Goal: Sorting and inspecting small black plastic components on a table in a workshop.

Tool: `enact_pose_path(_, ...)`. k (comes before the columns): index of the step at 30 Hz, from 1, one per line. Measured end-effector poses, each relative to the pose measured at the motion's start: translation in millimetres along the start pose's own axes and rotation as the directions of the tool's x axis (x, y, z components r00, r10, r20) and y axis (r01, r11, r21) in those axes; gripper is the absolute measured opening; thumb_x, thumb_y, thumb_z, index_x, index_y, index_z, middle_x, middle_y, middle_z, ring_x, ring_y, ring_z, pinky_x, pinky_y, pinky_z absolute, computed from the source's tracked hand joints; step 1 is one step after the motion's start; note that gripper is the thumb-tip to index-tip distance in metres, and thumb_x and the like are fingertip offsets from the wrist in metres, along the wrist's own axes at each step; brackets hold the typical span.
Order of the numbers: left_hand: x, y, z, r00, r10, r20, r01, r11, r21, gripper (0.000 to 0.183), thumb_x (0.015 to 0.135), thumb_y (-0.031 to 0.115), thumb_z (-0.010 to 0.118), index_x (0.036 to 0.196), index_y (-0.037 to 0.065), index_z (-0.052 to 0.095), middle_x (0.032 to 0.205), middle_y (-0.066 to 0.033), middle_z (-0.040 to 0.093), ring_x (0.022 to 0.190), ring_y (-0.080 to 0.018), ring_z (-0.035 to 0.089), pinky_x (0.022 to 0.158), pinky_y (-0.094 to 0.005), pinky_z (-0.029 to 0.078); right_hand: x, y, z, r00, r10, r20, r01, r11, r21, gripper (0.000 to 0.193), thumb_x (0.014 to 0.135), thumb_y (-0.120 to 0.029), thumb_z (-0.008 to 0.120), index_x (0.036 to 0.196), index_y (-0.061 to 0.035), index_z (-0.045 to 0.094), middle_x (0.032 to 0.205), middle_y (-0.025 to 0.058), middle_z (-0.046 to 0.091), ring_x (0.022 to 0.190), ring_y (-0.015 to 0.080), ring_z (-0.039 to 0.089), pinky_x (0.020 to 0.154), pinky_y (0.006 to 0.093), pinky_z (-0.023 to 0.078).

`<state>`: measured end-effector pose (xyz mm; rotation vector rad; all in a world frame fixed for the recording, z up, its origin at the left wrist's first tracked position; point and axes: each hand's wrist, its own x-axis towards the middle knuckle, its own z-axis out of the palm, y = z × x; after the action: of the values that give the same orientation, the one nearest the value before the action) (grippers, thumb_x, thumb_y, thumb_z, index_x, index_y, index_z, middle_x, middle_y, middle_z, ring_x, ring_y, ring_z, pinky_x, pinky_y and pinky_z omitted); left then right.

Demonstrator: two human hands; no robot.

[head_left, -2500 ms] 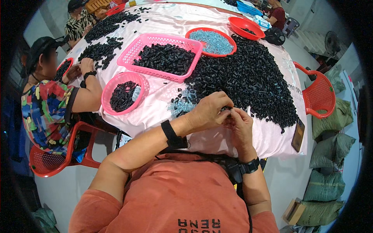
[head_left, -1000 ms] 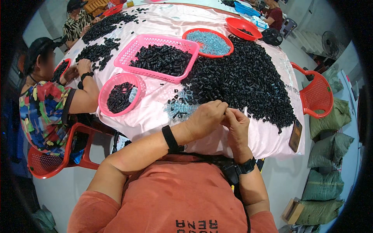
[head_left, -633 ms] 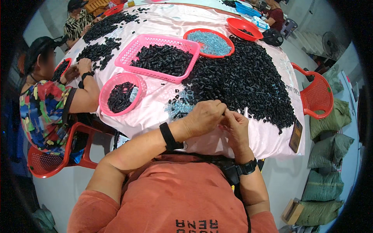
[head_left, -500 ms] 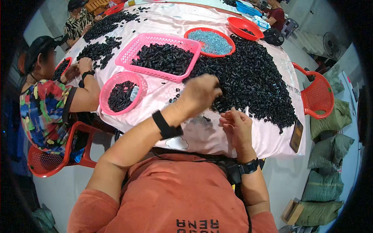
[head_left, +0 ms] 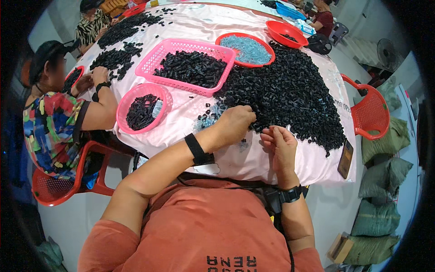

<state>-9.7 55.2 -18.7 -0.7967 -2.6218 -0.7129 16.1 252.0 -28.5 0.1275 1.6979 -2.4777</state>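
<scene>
A large heap of small black plastic pieces spreads over the table in front of me. My left hand is at the heap's near edge, fingers closed together and pointing down toward the pieces; whatever they grip is hidden. Just right of it, my right hand is raised above the cloth with thumb and fingertips pinched. Anything between those fingertips is too small to make out. Beside my left hand lie some small clear pieces. A red bowl of clear bluish pieces stands behind the heap.
A pink rectangular basket and a round pink basket hold black pieces. A phone lies at the table's right edge. Another red bowl stands farther back. A co-worker sits at the left. A red chair stands at the right.
My left hand has come down and slightly back from above the heap to its near edge, uncovering clear pieces on the cloth. My right hand has shifted slightly right, its fingers drawn closer together.
</scene>
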Motion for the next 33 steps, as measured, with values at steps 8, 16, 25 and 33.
enact_pose_path(8,-2.8,5.0,6.2,1.0,-0.024,0.019,0.025,0.999,-0.035,0.015,0.073,-0.004,0.062,0.087,0.0,0.064,0.09,-0.0153,0.057,0.087,-0.0375,0.061,0.072,-0.044,0.051,4.8,6.3,-1.9,1.0,-0.027,-0.008,0.026,0.995,-0.098,0.019,0.101,-0.017,0.057,0.111,-0.0024,0.066,0.096,0.0079,0.071,0.078,0.0114,0.068,0.063,0.0199,0.051)
enact_pose_path(16,6.0,16.2,-10.1,1.0,0.003,0.012,0.003,0.918,-0.396,0.016,0.076,-0.002,0.065,0.091,0.0,0.062,0.088,-0.0179,0.063,0.083,-0.0382,0.064,0.071,-0.0425,0.052,0.8,6.5,4.0,0.982,-0.018,0.188,0.047,0.988,-0.148,0.019,0.098,-0.006,0.059,0.114,0.0021,0.064,0.103,0.0097,0.069,0.087,0.015,0.07,0.073,0.0241,0.056)
enact_pose_path(25,-9.4,8.5,-11.8,0.972,-0.016,0.234,0.081,0.959,-0.272,0.008,0.077,0.002,0.067,0.084,0.003,0.065,0.085,-0.0162,0.065,0.082,-0.038,0.065,0.069,-0.0442,0.051,0.7,10.2,2.9,0.988,-0.039,0.15,0.046,0.998,-0.047,0.024,0.097,-0.002,0.059,0.12,0.0023,0.062,0.102,0.0103,0.069,0.086,0.015,0.07,0.07,0.0251,0.058)
enact_pose_path(33,-15.6,27.9,-10.5,0.949,-0.087,0.303,0.079,0.996,0.038,0.014,0.073,0.016,0.073,0.08,0.005,0.068,0.088,-0.0141,0.067,0.085,-0.0353,0.067,0.072,-0.0478,0.053,-0.2,12.5,5.8,0.99,-0.048,0.134,0.045,0.999,0.029,0.022,0.097,-0.002,0.059,0.118,0.0015,0.064,0.103,0.0089,0.069,0.09,0.0138,0.069,0.073,0.0231,0.057)
